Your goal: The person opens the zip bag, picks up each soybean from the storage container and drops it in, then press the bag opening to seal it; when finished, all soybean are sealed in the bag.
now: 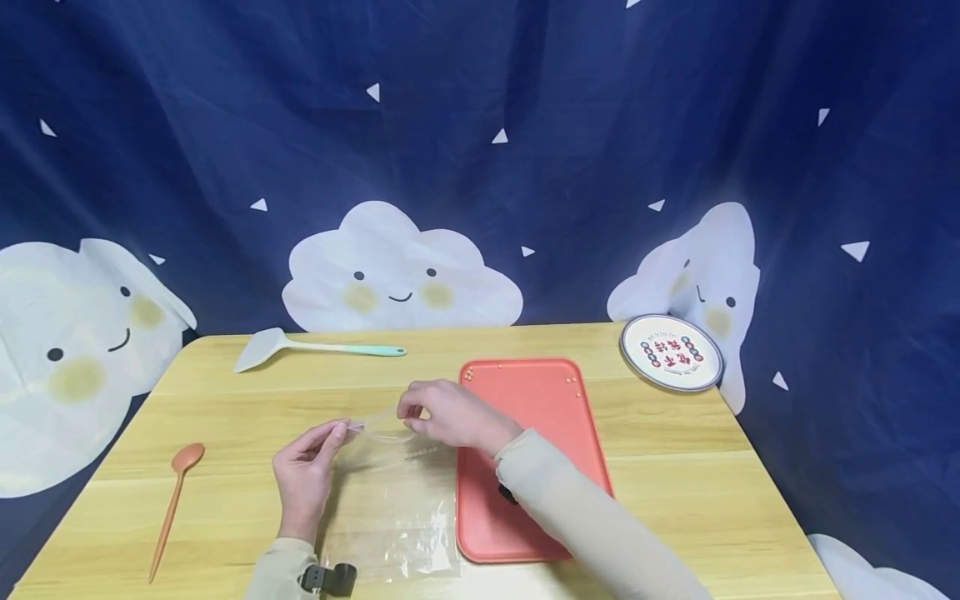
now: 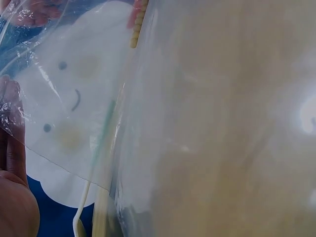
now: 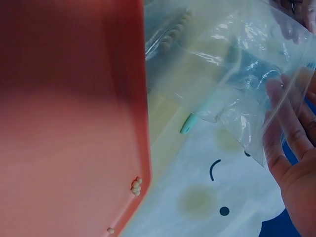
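A clear plastic bag (image 1: 397,521) hangs over the table, its mouth pulled apart between the two hands. My left hand (image 1: 307,479) pinches the bag's upper left corner between thumb and fingertips. At the opposite side of the mouth, my right hand (image 1: 455,414) pinches the edge with bent fingers, its forearm crossing over the red tray (image 1: 525,417). In the right wrist view, a row of small pale round beans (image 3: 175,32) shows through the plastic. More beans (image 3: 136,186) lie in the tray's corners.
An orange spoon (image 1: 187,456) lies at the left of the table. Near the back edge is a spatula (image 1: 262,348) with a mint handle. A round patterned plate (image 1: 671,352) sits at the back right corner. Behind the table hangs a blue cloud-print curtain (image 1: 450,125).
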### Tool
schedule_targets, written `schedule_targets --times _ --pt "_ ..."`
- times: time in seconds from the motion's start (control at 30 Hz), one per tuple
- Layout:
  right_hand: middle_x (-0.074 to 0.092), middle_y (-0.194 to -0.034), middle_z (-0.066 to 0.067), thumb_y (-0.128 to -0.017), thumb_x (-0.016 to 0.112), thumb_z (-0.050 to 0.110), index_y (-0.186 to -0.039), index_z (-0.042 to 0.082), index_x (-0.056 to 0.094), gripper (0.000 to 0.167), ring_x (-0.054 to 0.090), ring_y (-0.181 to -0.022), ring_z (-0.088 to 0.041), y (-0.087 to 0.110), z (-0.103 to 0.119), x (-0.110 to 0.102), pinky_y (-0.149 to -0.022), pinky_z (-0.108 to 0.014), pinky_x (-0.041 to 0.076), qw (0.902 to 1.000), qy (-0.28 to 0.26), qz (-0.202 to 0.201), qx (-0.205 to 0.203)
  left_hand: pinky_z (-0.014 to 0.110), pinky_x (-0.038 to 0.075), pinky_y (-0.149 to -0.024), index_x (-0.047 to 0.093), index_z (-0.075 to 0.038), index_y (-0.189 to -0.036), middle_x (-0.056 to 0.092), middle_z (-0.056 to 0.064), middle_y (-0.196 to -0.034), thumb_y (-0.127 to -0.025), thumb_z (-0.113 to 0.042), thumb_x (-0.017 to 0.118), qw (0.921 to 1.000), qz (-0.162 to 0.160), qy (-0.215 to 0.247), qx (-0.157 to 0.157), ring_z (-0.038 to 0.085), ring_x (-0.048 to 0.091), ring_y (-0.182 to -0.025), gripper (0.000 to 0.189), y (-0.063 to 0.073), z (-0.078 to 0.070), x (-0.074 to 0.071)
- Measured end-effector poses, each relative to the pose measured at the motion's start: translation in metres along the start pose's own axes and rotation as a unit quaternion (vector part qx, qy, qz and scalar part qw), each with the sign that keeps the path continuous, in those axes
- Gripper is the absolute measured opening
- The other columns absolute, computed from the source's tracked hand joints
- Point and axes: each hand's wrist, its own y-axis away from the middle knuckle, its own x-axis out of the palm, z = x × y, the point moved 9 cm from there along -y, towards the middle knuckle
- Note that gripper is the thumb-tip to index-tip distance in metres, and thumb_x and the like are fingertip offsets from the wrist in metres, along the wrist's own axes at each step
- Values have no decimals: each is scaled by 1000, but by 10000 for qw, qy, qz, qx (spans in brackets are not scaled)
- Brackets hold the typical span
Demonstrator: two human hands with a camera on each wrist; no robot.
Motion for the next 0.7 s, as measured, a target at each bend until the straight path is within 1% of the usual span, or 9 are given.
schedule_targets --times 0.13,0.27,0.37,0.53,0.7 --pt "62 -97 14 -92 69 15 -102 18 71 11 60 -90 -3 5 -3 -7 -80 -15 49 9994 -265 -46 198 27 59 -74 65 22 -96 74 12 -85 -88 15 64 10000 -23 12 50 17 73 -74 11 0 -1 0" --pt "62 -96 12 -93 69 16 -103 15 70 11 61 -92 -7 15 -14 -22 -82 -19 50 9979 -433 -276 398 28 59 -74 66 21 -95 74 12 -84 -88 13 65 10000 -44 3 13 18 73 -74 11 -1 -2 0" --pt "63 -95 10 -93 69 15 -103 14 70 10 61 -90 -8 29 -31 -33 -81 -25 53 9947 -639 -510 619 29 59 -76 66 21 -96 74 11 -85 -88 12 66 10000 1 -19 -48 18 73 -74 12 -2 -3 1" --pt "63 -94 8 -92 69 10 -101 13 70 10 60 -88 -9 55 -63 -50 -79 -32 55 9857 -1048 -879 986 29 59 -76 65 22 -97 74 8 -84 -89 11 66 9999 21 -22 -96 17 72 -73 14 -3 -3 1" --pt "67 -97 6 -92 69 9 -103 13 71 12 61 -88 -13 82 -92 -64 -79 -35 55 9814 -945 -1002 1335 27 59 -76 66 20 -97 74 10 -84 -89 10 66 9999 14 -55 -93 17 72 -73 13 -3 -2 0"
